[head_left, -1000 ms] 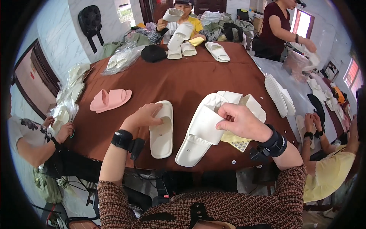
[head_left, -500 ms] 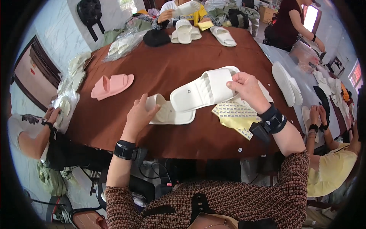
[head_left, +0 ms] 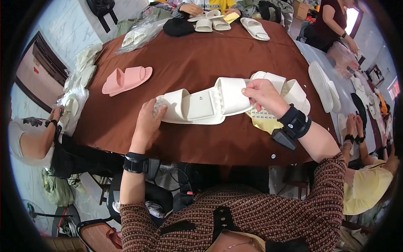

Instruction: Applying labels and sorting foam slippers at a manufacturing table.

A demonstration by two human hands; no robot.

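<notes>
My right hand pinches the toe end of a white slide slipper at its strap. The heel of that slipper points left and lies over the insole of a second white slipper. At the second slipper's toe end, my left hand grips the edge, thumb near the strap and fingers at the far side. Beside my right hand lie more white slippers, partly covering a yellow sticker sheet.
A pink slipper lies left on the brown tablecloth. Far back are a black cap, white slippers and a person's hand. Bagged slippers line the left edge; a white pair stands right. People work on both sides.
My right hand has lowered its slipper so its heel overlaps the second one. My left hand has closed on the second slipper's end. The far person's raised slipper has come down.
</notes>
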